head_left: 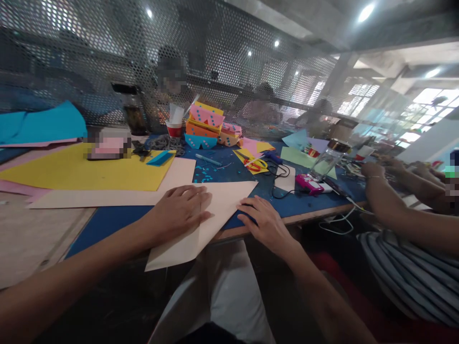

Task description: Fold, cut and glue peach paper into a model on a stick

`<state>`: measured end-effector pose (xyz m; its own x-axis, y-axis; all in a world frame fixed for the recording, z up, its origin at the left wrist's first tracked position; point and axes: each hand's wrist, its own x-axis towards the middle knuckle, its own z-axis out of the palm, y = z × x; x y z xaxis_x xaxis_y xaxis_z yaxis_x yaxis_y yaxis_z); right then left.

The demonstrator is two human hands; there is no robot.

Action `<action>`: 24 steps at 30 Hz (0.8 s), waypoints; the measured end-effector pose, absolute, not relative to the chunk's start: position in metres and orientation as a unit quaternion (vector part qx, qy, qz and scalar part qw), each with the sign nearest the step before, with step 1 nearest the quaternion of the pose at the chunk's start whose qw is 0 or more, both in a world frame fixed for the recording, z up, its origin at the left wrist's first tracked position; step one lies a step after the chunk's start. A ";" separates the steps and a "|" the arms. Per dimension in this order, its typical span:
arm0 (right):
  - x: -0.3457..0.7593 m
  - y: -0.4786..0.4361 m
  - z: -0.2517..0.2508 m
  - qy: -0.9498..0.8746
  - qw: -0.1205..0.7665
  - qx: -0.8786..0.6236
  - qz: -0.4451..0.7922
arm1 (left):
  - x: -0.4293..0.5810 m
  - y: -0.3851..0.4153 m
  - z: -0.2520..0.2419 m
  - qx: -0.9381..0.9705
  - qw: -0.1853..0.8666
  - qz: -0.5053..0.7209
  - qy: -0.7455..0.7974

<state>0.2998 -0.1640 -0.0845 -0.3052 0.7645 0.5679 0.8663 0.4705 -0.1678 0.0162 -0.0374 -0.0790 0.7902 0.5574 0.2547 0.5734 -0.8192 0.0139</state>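
A folded cream sheet of paper [225, 203] lies at the front of the blue table, one corner hanging past the edge. My left hand [182, 210] rests flat on top of it, fingers stretched out. At its right slanting edge, my right hand [263, 217] touches the paper with spread, slightly bent fingers. Under and beyond my left forearm are another cream sheet [179, 172] and a large yellow sheet [107, 172]. Small blue paper scraps [204, 177] and a light blue pen [208, 159] lie just beyond the folded sheet.
Decorated paper pieces [204, 126] are stacked at the back beside a red and white cup [174, 128]. Yellow-handled scissors [256, 165], a magenta device [310, 184] and a glass bottle [324, 160] stand or lie rightward. A co-worker's arm [383, 196] reaches in at right. Perforated metal screens the back.
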 end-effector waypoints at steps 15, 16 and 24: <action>0.300 -0.168 -0.090 -0.826 0.295 -0.468 -0.107 | 0.018 -0.042 -0.076 -0.940 0.019 -0.115 -0.322; 0.300 -0.168 -0.090 -0.826 0.294 -0.469 -0.107 | 0.019 -0.042 -0.076 -0.940 0.016 -0.113 -0.323; 0.296 -0.175 -0.087 -0.826 0.289 -0.474 -0.098 | 0.020 -0.042 -0.074 -0.939 -0.006 -0.119 -0.324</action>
<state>0.2963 -0.1745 -0.0873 -0.3847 0.7259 0.5701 0.8395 0.5320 -0.1109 0.0197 -0.0421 -0.0738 0.7617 0.6097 0.2193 0.6067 -0.7899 0.0888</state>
